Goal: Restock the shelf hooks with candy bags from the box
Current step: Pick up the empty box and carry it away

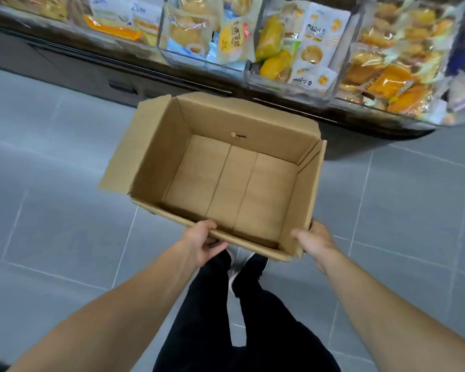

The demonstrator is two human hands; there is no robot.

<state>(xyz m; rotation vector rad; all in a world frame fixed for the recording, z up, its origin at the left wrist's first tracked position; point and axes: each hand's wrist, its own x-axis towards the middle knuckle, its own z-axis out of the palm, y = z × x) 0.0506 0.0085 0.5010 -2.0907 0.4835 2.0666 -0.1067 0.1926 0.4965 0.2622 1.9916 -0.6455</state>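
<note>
An open brown cardboard box (156, 157) is held in front of me above the grey floor. Its inside shows only bare cardboard; no candy bags are visible in it. My left hand (202, 241) grips the near edge at the left, thumb over the rim and fingers underneath. My right hand (313, 241) grips the near right corner, thumb inside the box and fingers behind the side wall. One flap sticks out at the left. No shelf hooks appear in view.
A low display shelf (172, 84) runs across the top, with clear bins holding packaged bread and cakes (387, 68). Grey floor tiles (51, 210) lie all around. My legs in black trousers and pale shoes (236, 267) are below the box.
</note>
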